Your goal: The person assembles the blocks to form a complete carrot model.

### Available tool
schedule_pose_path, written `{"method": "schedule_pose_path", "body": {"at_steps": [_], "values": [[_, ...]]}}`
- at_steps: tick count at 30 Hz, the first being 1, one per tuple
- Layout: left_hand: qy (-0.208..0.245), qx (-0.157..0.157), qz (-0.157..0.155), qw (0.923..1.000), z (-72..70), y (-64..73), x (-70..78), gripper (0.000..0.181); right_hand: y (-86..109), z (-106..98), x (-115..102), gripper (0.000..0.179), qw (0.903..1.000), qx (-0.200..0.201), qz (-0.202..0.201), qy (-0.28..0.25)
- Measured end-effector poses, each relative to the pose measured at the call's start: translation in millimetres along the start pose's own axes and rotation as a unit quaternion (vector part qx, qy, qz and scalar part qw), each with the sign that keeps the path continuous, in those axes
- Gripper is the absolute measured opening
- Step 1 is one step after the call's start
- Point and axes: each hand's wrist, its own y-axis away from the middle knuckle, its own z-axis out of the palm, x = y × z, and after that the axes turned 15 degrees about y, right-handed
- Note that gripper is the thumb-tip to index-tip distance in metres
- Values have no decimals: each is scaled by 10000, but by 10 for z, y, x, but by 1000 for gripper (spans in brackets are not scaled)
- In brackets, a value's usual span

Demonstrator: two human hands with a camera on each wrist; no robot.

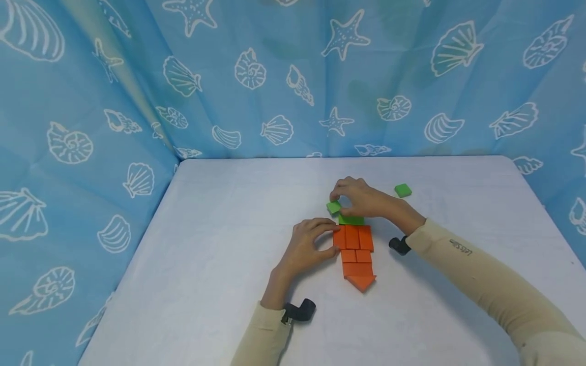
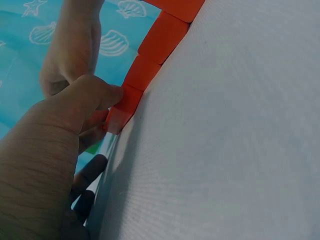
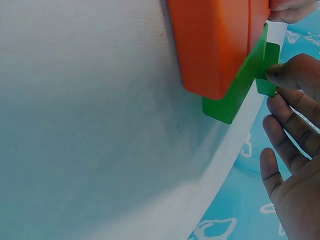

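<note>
Several orange blocks [image 1: 352,237] lie flat in a joined shape on the table, with an orange triangular block [image 1: 362,282] at the near end. A long green block [image 1: 351,220] lies along the far edge of the shape. My right hand [image 1: 361,197] pinches a small green block [image 1: 333,207] between thumb and fingers, just beyond the left end of the long one. With thumb and a finger at its two ends, my left hand [image 1: 305,247] holds the leftmost orange block [image 1: 339,237]. In the right wrist view the pinched green block [image 3: 266,87] is partly hidden by the thumb.
Another small green block [image 1: 403,190] lies apart on the white table [image 1: 220,229], to the right beyond the right forearm. A blue curtain [image 1: 284,76] with white shells hangs behind the table's far edge. Each wrist wears a small black camera [image 1: 302,310].
</note>
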Motion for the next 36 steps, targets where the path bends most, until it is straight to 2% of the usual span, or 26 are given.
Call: {"method": "schedule_pose_path", "body": {"at_steps": [16,20,25,29,32,36], "values": [[16,-35,133,9999,80,-105,52,44,153,26,135,32,9998,-141,134,13],[13,-53,174,9998,85,-111,83,44,197,24,143,32,9999,-62,136,8],[-69,17,4,10000,47,-45,87,43,240,-25,130,32,9994,168,284,-77],[-109,87,-118,9998,15,4,67,44,325,-92,199,33,9965,587,599,-13],[-113,73,-104,9999,14,3,53,45,453,-107,345,34,9905,892,1032,170],[-63,61,-71,9999,27,-3,42,45,653,-54,581,37,9803,1091,1603,382]]}}
